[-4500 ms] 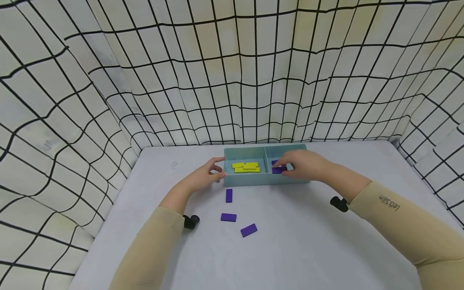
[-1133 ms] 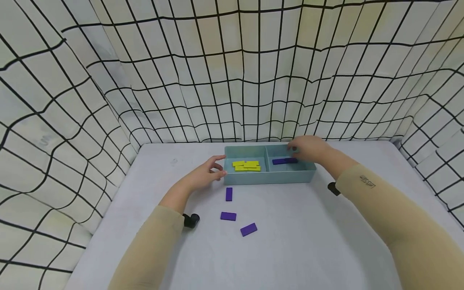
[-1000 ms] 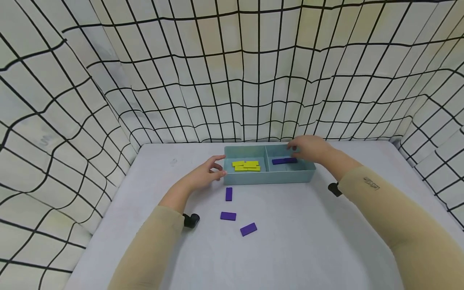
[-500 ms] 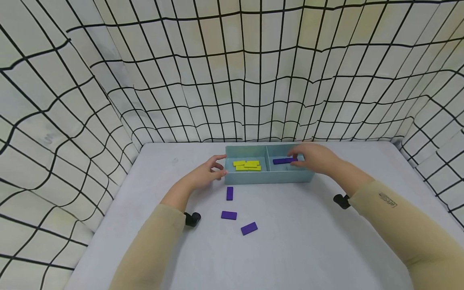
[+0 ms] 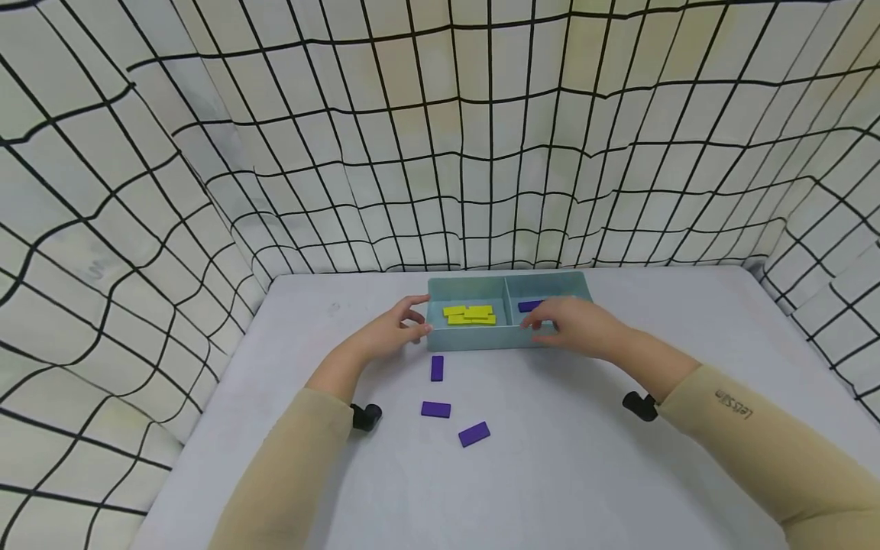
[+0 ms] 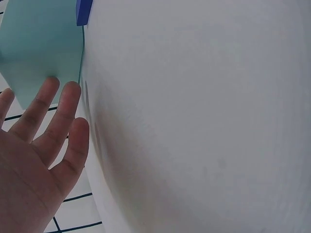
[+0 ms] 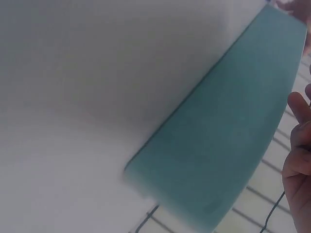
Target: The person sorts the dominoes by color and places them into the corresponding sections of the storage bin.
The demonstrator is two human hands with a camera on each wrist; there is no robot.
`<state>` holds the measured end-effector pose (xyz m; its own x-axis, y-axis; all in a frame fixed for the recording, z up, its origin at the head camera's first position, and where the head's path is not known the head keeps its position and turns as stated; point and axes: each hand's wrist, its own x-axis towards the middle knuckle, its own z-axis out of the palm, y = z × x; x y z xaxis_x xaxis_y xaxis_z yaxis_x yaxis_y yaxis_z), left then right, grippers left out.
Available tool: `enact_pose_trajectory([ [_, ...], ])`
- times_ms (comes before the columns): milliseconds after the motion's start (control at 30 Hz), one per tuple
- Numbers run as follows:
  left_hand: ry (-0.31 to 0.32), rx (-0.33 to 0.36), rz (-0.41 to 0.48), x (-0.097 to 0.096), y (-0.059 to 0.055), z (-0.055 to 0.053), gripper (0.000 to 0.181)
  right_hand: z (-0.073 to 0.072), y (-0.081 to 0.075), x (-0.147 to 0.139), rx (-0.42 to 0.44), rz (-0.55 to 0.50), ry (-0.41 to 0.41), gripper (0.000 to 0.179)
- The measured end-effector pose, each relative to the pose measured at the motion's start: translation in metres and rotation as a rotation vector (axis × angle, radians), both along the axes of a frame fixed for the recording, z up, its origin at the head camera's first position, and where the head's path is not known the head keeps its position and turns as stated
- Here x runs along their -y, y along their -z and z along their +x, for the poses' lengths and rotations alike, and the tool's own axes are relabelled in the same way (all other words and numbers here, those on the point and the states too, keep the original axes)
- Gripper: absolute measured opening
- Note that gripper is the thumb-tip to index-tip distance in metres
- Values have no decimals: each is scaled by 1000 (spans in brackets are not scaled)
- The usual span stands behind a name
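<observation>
A pale teal box [image 5: 474, 340] with two compartments stands at the back of the table. Several flat yellow blocks [image 5: 479, 312] lie overlapping in its left compartment. A flat purple block [image 5: 529, 306] shows in the right compartment, partly hidden by my right hand [image 5: 584, 328]. That hand is over the front wall, thumb and forefinger apart, with nothing seen between them. My left hand [image 5: 392, 328] touches the box's left end with spread fingers. In the left wrist view its fingers [image 6: 63, 109] reach toward the end wall. The right wrist view shows the right fingers [image 7: 299, 160] bent near the box.
Three purple blocks lie on the white table in front of the box: one upright-facing [image 5: 437, 368], one crosswise [image 5: 436, 409], one slanted [image 5: 474, 434]. White walls with black netting [image 5: 481, 176] enclose the table at the back and sides.
My right hand has moved from the box's right end forward and left to the front wall. Since the earliest frame, the purple blocks inside have come into one row. My left hand stayed put.
</observation>
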<state>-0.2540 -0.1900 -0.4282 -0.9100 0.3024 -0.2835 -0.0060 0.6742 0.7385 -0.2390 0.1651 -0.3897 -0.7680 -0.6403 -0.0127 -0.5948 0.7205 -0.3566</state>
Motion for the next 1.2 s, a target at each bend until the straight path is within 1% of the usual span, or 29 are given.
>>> enact_pose_trajectory([
  [200,-2,5,15,-1,0,0,68,14,6,23,18,1,-91,30],
  [533,1,4,-1,-2,-2,1,69,33,18,55,57,41,-201,30],
  [700,-6,-4,-15,-2,-2,0,69,40,19,64,101,49,-238,29],
  [833,-6,-1,-14,-3,-3,1,68,44,22,69,145,80,-258,30],
  [1033,1,1,-15,-4,-5,1,69,52,30,74,192,108,-365,29],
  [1200,4,-8,-18,-3,-5,1,68,56,38,76,190,111,-446,31],
])
